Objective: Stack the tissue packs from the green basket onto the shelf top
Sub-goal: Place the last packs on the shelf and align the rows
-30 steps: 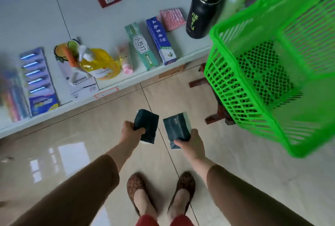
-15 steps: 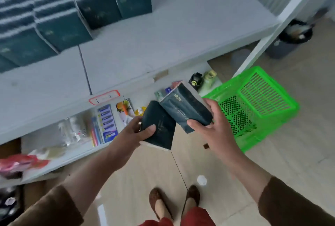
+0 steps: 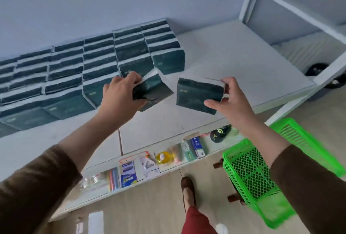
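Half a second before, both hands had held their packs low, in front of the shelf edge and over the floor; now they were raised over the shelf top (image 3: 234,61). The left hand (image 3: 121,97) gripped its pack (image 3: 155,89) with fingers curled over the near end, the pack tilted and just beside the front of the stacked rows (image 3: 93,65). The right hand (image 3: 230,98) pinched the other pack (image 3: 198,95) between thumb below and fingers on its white end, apart from the first pack and clear of the rows. The packs had been overlapping earlier (they now had a gap between them). The view had swung up, showing the wall above the rows. The green basket (image 3: 252,177) lay lower right by the floor, tipped, no packs visible in it. Small goods sat on the lower shelf (image 3: 168,158).
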Demonstrator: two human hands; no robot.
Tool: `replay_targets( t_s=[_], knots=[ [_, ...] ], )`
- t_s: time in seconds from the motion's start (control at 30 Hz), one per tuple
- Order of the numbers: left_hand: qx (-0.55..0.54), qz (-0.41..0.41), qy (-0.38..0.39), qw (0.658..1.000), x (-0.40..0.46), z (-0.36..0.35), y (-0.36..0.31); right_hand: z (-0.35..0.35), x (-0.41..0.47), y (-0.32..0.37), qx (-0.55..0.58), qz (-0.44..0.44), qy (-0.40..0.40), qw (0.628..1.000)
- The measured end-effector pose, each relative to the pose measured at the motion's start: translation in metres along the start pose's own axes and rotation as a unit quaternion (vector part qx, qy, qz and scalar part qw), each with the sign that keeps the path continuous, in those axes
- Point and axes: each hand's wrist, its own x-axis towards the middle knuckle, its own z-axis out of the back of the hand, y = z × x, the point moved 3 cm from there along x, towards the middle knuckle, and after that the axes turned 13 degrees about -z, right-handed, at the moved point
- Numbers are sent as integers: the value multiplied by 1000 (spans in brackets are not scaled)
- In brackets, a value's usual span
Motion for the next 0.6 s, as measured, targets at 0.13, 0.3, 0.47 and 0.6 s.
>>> replay_targets(
  t_s=[0.13,0.3,0.47,0.6],
  knots=[
    [89,13,25,996,41,-23,24,-12,78,3,-103,21,42,994],
    [128,13,43,991,69,-38,41,-26,141,15,-120,44,109,986],
    [213,8,70,975,83,-35,63,-66,160,26,-110,93,100,985],
    [256,-11,58,965,80,-38,63,-85,155,19,-88,98,5,991]
  ],
)
